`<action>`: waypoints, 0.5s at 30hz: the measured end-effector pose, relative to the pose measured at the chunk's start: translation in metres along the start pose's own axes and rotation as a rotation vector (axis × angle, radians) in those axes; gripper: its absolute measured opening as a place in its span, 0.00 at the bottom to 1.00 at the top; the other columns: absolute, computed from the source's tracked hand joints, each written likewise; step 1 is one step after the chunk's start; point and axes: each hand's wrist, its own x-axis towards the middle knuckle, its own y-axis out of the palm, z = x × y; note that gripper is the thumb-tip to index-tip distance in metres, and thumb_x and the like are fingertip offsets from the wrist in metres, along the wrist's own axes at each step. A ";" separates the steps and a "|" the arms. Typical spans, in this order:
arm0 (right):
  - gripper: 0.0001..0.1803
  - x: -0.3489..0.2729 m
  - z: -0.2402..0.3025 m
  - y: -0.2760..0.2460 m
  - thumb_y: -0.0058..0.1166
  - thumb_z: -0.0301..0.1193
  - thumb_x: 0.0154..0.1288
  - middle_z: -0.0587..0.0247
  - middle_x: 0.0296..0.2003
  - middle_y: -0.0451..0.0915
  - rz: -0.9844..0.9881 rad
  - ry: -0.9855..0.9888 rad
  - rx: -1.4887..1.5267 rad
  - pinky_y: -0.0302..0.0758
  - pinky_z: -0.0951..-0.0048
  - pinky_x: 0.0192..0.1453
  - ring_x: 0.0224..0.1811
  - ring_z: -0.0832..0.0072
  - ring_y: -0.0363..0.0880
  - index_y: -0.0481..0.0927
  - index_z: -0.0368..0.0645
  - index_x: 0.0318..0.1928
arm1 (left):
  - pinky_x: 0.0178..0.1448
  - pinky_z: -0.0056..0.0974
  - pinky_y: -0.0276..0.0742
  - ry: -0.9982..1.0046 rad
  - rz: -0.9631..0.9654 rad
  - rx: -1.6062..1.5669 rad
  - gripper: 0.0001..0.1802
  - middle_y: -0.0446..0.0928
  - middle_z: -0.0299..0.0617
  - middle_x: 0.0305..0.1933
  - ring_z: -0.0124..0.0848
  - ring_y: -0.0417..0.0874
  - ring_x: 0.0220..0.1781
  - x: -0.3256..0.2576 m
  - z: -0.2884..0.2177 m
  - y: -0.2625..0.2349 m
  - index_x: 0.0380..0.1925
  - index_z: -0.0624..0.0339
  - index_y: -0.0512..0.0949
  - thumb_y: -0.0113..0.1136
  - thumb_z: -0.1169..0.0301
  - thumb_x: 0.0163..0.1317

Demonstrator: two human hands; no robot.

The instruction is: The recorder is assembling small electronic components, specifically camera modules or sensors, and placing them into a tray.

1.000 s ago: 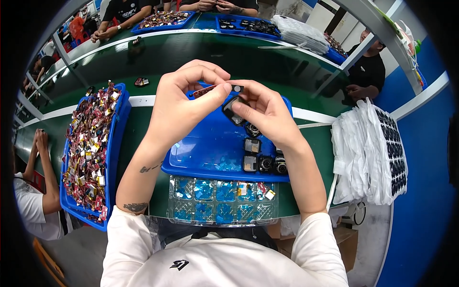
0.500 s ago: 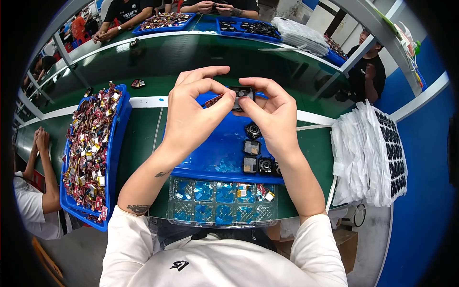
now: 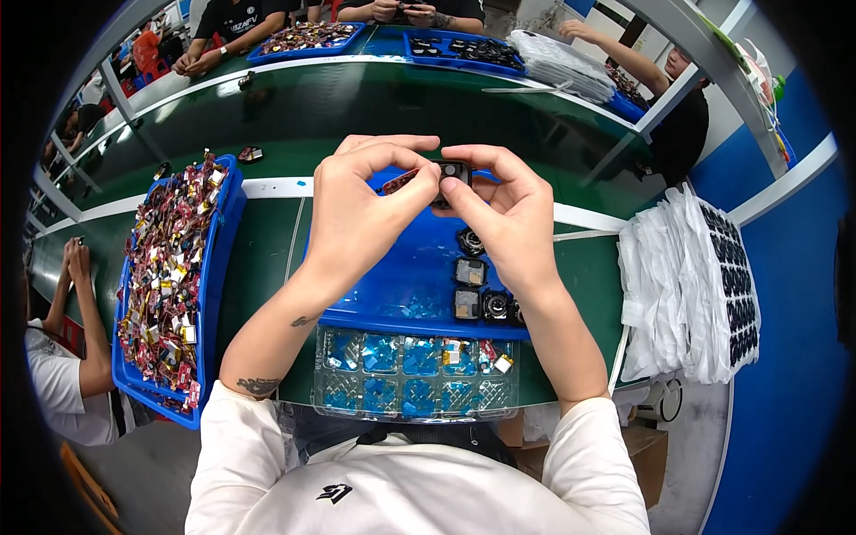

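While the left hand pinches a red board, the right hand pinches a black case, both parts above the tray near its far edge; modules sit toward its near-right corner.

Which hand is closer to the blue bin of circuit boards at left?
Left. The left hand is to the right of the blue bin, apart from it; the right hand is farther right, beyond the left hand.

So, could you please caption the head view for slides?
Hands hold a red board and black case over a blue tray.
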 end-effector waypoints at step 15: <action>0.10 -0.001 -0.003 0.001 0.54 0.21 0.63 0.57 0.42 0.78 -0.029 -0.050 -0.031 0.84 0.75 0.41 0.40 0.74 0.82 0.77 0.31 0.45 | 0.50 0.34 0.76 0.050 -0.016 0.014 0.06 0.82 0.46 0.43 0.31 0.80 0.47 -0.001 0.005 0.002 0.31 0.64 0.84 0.65 0.74 0.54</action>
